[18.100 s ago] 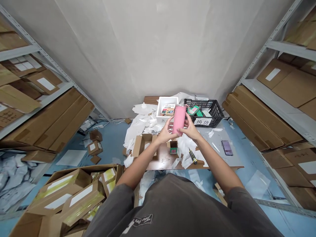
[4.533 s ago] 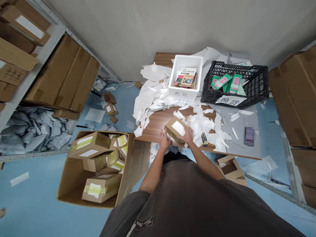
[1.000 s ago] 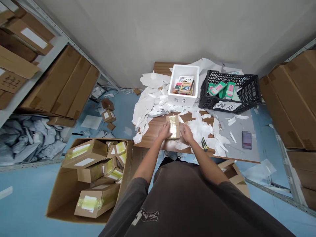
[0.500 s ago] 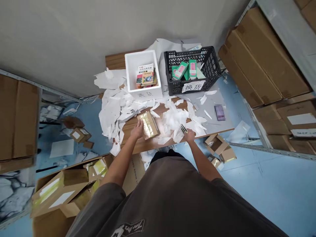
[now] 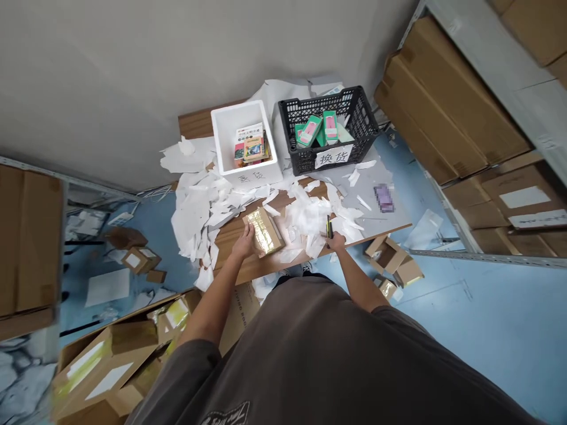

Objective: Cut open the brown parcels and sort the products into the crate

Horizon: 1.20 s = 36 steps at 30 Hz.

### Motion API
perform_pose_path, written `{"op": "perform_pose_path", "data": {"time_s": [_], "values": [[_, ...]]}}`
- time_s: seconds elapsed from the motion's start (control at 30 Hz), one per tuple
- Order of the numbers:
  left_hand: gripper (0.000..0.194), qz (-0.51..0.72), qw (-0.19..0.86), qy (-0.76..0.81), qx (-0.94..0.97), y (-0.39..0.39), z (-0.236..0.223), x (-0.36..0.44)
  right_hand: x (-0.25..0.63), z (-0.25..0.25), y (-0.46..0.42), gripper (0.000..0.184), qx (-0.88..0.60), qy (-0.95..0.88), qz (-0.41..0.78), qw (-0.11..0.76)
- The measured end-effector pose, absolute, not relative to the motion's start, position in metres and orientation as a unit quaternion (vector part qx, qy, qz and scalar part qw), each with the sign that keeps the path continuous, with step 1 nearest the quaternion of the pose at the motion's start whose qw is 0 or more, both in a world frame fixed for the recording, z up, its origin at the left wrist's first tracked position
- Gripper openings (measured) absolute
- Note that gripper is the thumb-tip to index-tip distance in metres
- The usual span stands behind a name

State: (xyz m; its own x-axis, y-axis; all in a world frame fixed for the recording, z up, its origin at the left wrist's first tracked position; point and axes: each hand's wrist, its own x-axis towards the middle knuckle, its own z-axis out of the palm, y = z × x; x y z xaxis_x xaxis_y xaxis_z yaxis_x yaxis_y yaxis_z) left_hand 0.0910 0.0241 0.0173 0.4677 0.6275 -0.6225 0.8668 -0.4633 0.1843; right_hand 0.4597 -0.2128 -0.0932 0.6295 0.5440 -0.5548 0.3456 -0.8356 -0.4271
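A small cardboard box [image 5: 264,234] with shiny clear tape across its top lies at the front edge of the wooden table [image 5: 233,241]. My left hand [image 5: 244,242] grips the box by its left side. To the right of it, my right hand [image 5: 336,241] is closed around a black and yellow utility knife [image 5: 329,228], which points away from me. Whether the blade is out is too small to tell. Torn white paper scraps [image 5: 308,215] lie between the box and the knife.
Behind the box stand a white foam box [image 5: 252,177] of books and a black plastic crate [image 5: 295,159] with green and pink packages. A blurred purple item [image 5: 384,198] lies at the right. Cartons [image 5: 106,360] fill a large box at lower left; opened boxes [image 5: 383,254] lie on the floor.
The view has shifted a little. The knife in my right hand has turned from slanting left to pointing almost straight away from me. My left hand stays on the cardboard box.
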Motion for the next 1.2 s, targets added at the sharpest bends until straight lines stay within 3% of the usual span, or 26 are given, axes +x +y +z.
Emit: {"op": "perform_pose_path", "data": {"time_s": [0.1,0.3,0.43,0.57,0.7,0.87,1.07,1.2], "values": [[0.150,-0.229,0.236,0.447,0.832,0.020,0.010,0.094,0.461,-0.078,-0.218,0.027,-0.876,-0.248,0.368,0.191],[0.147,-0.246,0.225,0.464,0.821,0.017,0.007,0.101,0.445,-0.046,-0.200,0.045,-0.766,-0.181,0.462,0.409],[0.145,-0.213,0.236,0.473,0.822,0.009,0.009,0.101,0.415,-0.023,-0.164,0.053,-0.720,-0.200,0.486,0.454],[0.140,-0.177,0.251,0.465,0.830,0.007,-0.002,0.100,0.361,0.002,-0.109,0.057,-0.709,-0.328,0.493,0.384],[0.140,-0.105,0.309,0.432,0.841,0.010,-0.019,0.101,0.300,0.018,-0.060,0.064,-0.729,-0.489,0.412,0.243],[0.141,-0.032,0.374,0.384,0.844,0.018,-0.030,0.087,0.258,0.015,-0.032,0.072,-0.762,-0.519,0.372,0.106],[0.136,0.002,0.402,0.360,0.842,0.024,-0.032,0.076,0.247,0.016,-0.020,0.089,-0.774,-0.515,0.366,0.042],[0.134,0.000,0.393,0.364,0.845,0.023,-0.028,0.076,0.240,0.022,-0.022,0.090,-0.770,-0.533,0.348,0.046]]}}
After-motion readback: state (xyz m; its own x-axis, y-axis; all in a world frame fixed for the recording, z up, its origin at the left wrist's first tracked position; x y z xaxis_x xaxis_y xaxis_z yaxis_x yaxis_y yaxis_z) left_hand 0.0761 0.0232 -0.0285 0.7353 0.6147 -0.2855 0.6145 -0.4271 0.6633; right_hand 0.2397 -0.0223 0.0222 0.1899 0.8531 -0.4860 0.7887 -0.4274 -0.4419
